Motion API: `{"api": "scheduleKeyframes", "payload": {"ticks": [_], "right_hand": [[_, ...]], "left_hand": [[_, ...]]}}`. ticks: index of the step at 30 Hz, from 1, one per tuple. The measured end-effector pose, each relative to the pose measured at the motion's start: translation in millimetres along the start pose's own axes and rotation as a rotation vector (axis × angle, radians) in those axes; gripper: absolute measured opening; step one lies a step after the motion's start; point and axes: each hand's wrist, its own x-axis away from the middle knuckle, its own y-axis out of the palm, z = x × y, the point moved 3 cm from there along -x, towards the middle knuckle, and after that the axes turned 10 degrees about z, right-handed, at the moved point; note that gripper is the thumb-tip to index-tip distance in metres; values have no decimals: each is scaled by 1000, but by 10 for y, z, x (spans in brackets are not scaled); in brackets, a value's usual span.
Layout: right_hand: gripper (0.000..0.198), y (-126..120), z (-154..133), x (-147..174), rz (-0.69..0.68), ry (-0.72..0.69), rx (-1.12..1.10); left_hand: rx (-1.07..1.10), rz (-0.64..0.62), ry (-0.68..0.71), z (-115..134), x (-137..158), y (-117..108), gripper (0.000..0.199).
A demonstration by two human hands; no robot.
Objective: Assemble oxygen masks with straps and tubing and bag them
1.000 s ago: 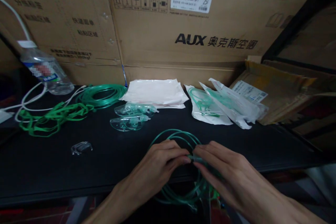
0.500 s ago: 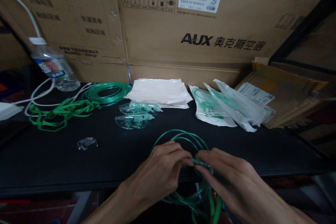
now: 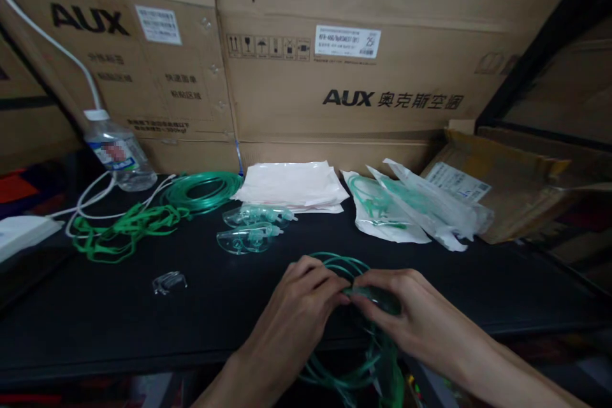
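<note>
My left hand (image 3: 303, 306) is closed, its thumb and fingers pinching a green elastic strap at the edge of a clear green oxygen mask (image 3: 380, 298). The mask sits between the thumb and fingers of my right hand (image 3: 414, 306), which covers much of it. Both hands' fingertips nearly meet above the table's front edge. Looped green tubing (image 3: 342, 261) shows behind the hands and also hangs below them. More green strap (image 3: 393, 376) dangles under my right hand. Exactly how the strap meets the mask is hidden by my fingers.
Two clear green masks (image 3: 248, 239), a stack of white packets (image 3: 291, 185) and bagged green sets (image 3: 382, 207) lie behind. At left are coiled tubing (image 3: 205, 191), green straps (image 3: 124, 229), small clear pieces (image 3: 169, 282) and a bottle (image 3: 122, 156). Large cartons (image 3: 287, 102) stand at the back.
The camera view has tilted up slightly, so the scene sits lower. My right hand has turned and closed more tightly around the mask; my left keeps its pinch.
</note>
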Motion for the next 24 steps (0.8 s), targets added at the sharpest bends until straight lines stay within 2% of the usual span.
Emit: {"api": "scheduleKeyframes", "payload": {"ticks": [3,4,5,7,10,12,15,17,19,21,24], "right_hand": [[19,-23,92,-42,32,-11,9],[18,-33,128,-47,35,-14,14],[18,-41,163,-48,27,-14,16],[16,-63,224,-45,4,-4,22],[14,-114,282,-44,-1,39,47],[25,-146,292,-55,-6,81,73],[56,-160,297,-94,-49,169,176],[67,-147,291,-140,-69,157,183],[57,-135,284,-200,-71,92,118],[36,-145,287,-266,-70,45,48],[17,-188,284,-360,-133,44,-68]], "left_hand": [[-230,-17,-107,-81,13,-119,79],[-287,-43,-167,-122,4,-169,88],[-329,-85,-218,-163,-13,-217,85],[-361,-199,-261,-231,-70,-299,60],[-315,-298,-240,-297,-189,-379,33],[-292,-317,-228,-319,-266,-388,25],[-296,-331,-201,-295,-372,-339,13],[-291,-319,-168,-242,-441,-310,13],[-276,-286,-142,-189,-506,-320,15],[-264,-239,-144,-159,-564,-378,17],[-220,-120,-183,-154,-640,-519,17]]}}
